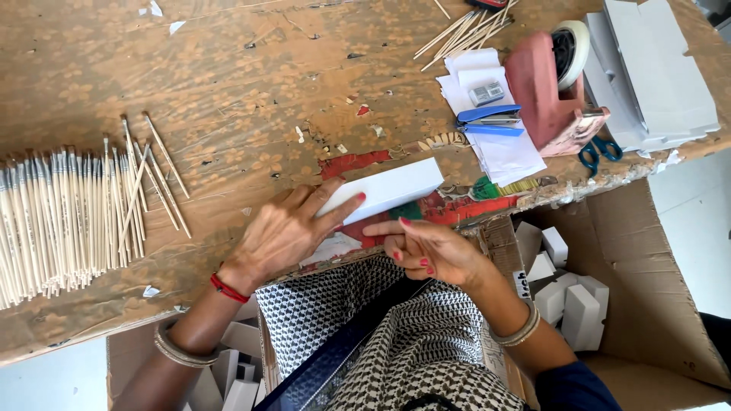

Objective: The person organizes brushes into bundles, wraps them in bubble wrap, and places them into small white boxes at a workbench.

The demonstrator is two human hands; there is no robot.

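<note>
One white box [384, 189], one stapler [491, 120], one tape dispenser [552, 87], one scissors [599, 152]

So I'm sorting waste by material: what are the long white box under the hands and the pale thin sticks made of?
The long white box looks like matte folded card, with crisp flat edges. The pale thin sticks look like bare wood or bamboo, possibly coated; too small to tell.

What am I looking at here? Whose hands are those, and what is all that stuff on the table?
A camera on a person's head looks down at their own two hands. The left hand holds a long white box on the worn wooden table. The right hand is beside it, one finger pointing toward the box. A big row of thin sticks lies on the left. Farther back are a blue stapler, a pink tape dispenser and blue-handled scissors.
</note>
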